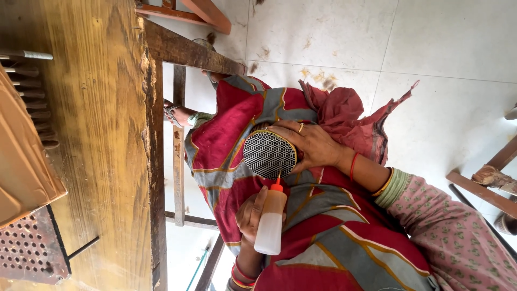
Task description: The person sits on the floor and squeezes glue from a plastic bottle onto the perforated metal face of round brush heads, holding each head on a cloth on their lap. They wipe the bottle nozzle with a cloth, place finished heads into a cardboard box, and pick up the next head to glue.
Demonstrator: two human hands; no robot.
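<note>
While the view is turned on its side, the nearest things are easy to read: the left hand [249, 215] is closed round a small white squeeze bottle [269, 223], thumb along its side. The bottle's red nozzle [277, 186] touches or nearly touches the lower edge of a round disc full of holes [269, 154]. The right hand [315, 145] grips that disc by its rim, fingers curled over one edge and thumb under the other. It holds the disc tilted just above the red and grey cloth [226, 124] on the lap.

Beyond the knees stands a worn wooden bench [97, 134] with a flat plate full of holes [27, 248] at its corner. Past that lies a pale tiled floor [431, 54] scattered with bits of fibre.

The likeliest trouble, as I judge it, is a hard squeeze. Liquid could run through the holes or off the rim and soak the cloth beneath. With the disc pinched only at its edge, a push from the nozzle could also tip it out of the fingers.
</note>
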